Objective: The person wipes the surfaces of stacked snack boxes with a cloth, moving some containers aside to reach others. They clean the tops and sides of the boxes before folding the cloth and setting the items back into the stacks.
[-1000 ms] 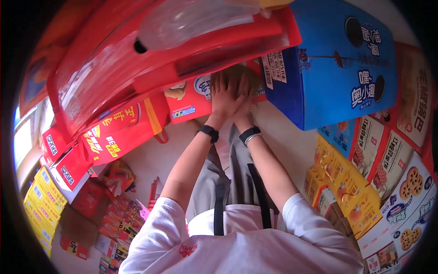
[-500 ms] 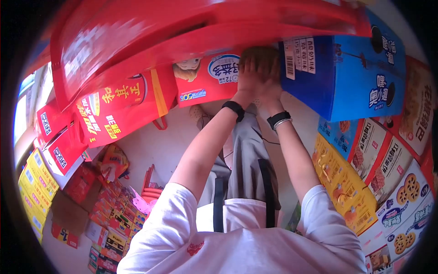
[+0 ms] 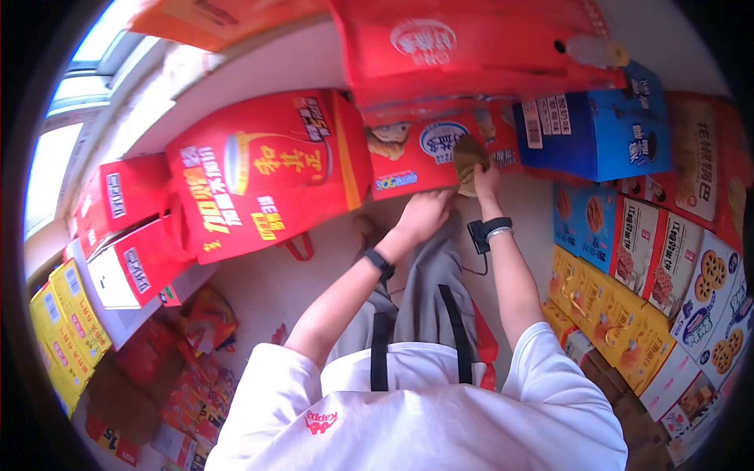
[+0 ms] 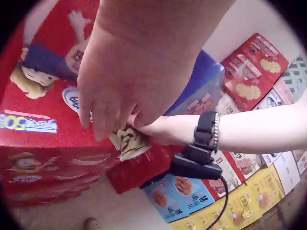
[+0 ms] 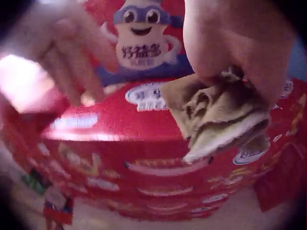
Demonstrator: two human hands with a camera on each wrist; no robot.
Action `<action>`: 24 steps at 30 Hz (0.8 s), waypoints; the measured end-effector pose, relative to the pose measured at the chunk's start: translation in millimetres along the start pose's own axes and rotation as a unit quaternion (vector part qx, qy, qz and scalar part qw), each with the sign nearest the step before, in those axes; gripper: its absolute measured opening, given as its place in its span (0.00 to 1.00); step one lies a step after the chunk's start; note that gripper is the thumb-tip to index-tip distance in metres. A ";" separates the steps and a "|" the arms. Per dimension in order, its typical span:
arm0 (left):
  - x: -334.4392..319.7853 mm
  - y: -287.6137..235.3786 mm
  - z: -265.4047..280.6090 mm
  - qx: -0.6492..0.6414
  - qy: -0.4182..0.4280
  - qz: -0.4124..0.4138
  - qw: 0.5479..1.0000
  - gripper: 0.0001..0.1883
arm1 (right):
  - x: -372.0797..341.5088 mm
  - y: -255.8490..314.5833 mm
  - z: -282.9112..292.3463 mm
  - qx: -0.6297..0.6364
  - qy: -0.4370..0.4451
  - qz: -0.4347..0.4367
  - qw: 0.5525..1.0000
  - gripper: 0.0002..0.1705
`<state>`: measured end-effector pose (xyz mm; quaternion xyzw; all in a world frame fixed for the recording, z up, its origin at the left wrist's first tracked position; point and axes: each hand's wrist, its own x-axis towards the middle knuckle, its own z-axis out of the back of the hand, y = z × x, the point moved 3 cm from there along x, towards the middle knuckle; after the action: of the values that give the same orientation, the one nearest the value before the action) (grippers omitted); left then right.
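Note:
My right hand (image 3: 488, 184) pinches a crumpled olive-brown cloth (image 5: 223, 115), which hangs over the top of a red carton (image 3: 408, 161) with white-and-blue lettering. Several such red cartons are stacked, their sides showing in the right wrist view. My left hand (image 3: 424, 217) is at the near edge of the stack, left of the cloth. In the right wrist view its fingers (image 5: 72, 67) are loosely extended, with nothing between them. From the left wrist, the left hand overlaps part of the cloth (image 4: 130, 143).
Behind the stack stands a red packet (image 3: 471, 55), with a blue biscuit box (image 3: 597, 137) to its right. A large red bag (image 3: 267, 173) stands left. Yellow boxes (image 3: 613, 322) and cookie boxes (image 3: 711, 298) line the right; more yellow boxes (image 3: 71, 330) stand far left.
Both hands lay together on the cloth atop the carton. They have since parted: the left has come off toward the body, and the right has bunched and lifted the cloth. The head view has shifted.

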<state>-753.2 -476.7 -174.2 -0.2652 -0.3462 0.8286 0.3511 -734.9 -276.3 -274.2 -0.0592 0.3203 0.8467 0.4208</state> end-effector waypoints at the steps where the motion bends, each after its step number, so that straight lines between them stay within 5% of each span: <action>1: -18.1 1.1 15.9 -0.025 -0.073 -0.055 0.996 0.23 | 3.9 7.2 -0.5 0.010 -0.010 0.008 1.000 0.29; 4: -59.7 -15.8 97.7 -0.034 -0.067 -0.016 0.997 0.23 | 24.5 -27.5 -30.8 0.423 0.038 -0.162 0.891 0.33; 5: -68.8 -17.8 122.1 -0.031 -0.131 -0.030 0.990 0.25 | 19.7 -11.6 -26.2 0.428 0.036 -0.157 0.889 0.33; 7: -76.5 -33.6 175.3 0.002 -0.243 -0.069 0.968 0.26 | -2.3 45.3 1.1 0.650 0.065 -0.146 0.743 0.31; 10: -73.0 -61.8 239.0 0.029 -0.337 -0.134 0.931 0.28 | -6.0 87.8 -7.8 0.710 0.218 -0.037 0.668 0.27; 13: -62.5 -88.8 270.6 0.082 -0.374 -0.199 0.902 0.28 | -11.1 114.8 -23.6 0.670 0.283 -0.055 0.684 0.15; 15: -49.6 -92.4 276.0 0.104 -0.359 -0.216 0.902 0.28 | -32.2 151.5 -17.1 0.471 0.243 0.175 0.830 0.13; 16: -41.7 -89.5 275.1 0.110 -0.329 -0.208 0.915 0.28 | -43.0 165.6 -5.1 0.472 0.238 0.175 0.830 0.13; 18: -32.6 -85.9 273.4 0.109 -0.299 -0.196 0.927 0.30 | -62.4 191.6 25.2 0.635 0.242 0.050 0.732 0.13; 19: -31.1 -84.8 273.4 0.109 -0.298 -0.198 0.927 0.30 | -64.6 198.0 40.8 0.636 0.240 0.051 0.732 0.13; 21: -31.4 -80.0 271.5 0.099 -0.296 -0.197 0.929 0.30 | -69.9 201.1 78.3 0.552 0.185 0.165 0.796 0.14; 24: -26.2 -73.0 268.2 0.052 -0.297 -0.198 0.933 0.29 | -89.5 216.9 135.0 0.571 0.101 0.249 0.776 0.13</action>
<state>-891.2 -563.2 52.6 0.0856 -0.4362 0.8003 0.4024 -817.6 -352.4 -27.9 0.1882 0.7889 0.5731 0.1170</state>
